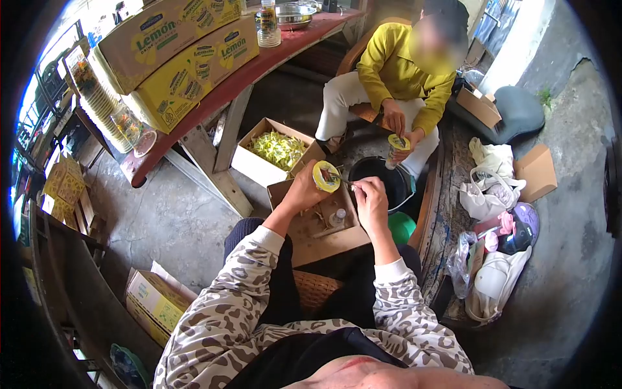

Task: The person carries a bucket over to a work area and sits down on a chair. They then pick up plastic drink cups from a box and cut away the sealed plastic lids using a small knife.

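My left hand (303, 192) is closed around a plastic drink cup (326, 176) with a printed yellow film lid tilted up toward me. Close to the cup's right side, my right hand (372, 200) has its thumb and fingers pinched together. A tiny pale bit shows at the fingertips, too small to name. Beneath both hands, an open cardboard box (321, 246) sits in front of my knees. Inside it lies a small clear plastic bottle or cup (337, 218) among scraps.
Opposite me sits a person in a yellow jacket (405, 65), hands on a similar cup (398, 142). Between us stand a black bucket (410, 188) and a carton (256, 162) of yellow-green strips. Lemon drink cartons (194, 78) load the red table (223, 97). Bags (495, 275) lie right.
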### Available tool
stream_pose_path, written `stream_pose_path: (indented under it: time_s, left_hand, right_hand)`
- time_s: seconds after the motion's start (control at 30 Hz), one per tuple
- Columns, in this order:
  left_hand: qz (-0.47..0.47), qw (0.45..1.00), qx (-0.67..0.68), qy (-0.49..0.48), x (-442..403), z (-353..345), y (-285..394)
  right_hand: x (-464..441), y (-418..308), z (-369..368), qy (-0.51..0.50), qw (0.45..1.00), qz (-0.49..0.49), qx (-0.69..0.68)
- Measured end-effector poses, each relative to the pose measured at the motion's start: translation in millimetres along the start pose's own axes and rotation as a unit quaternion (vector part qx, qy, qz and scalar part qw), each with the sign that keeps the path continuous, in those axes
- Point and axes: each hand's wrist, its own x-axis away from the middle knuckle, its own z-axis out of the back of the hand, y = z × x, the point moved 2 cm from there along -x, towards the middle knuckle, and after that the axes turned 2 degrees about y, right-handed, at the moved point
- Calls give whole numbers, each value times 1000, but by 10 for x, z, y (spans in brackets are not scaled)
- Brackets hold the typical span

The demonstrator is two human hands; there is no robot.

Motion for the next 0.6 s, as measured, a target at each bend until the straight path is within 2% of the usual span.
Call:
stream_pose_path:
  time_s: [0.13,0.3,0.4,0.47,0.6]
  left_hand:
    - [-13,999,-36,17,17,59,45]
    - [-21,998,-37,56,39,102,97]
    - [15,996,-69,56,38,128,175]
    - [-11,991,-116,64,31,140,187]
    - [-26,991,-110,72,48,149,226]
  right_hand:
    - [-34,-74,73,16,1000,4,10]
    - [-23,-236,92,16,998,61,23]
    - [-18,-299,81,6,995,91,29]
    - [-11,-298,62,6,994,103,38]
    - [4,-293,29,7,987,143,73]
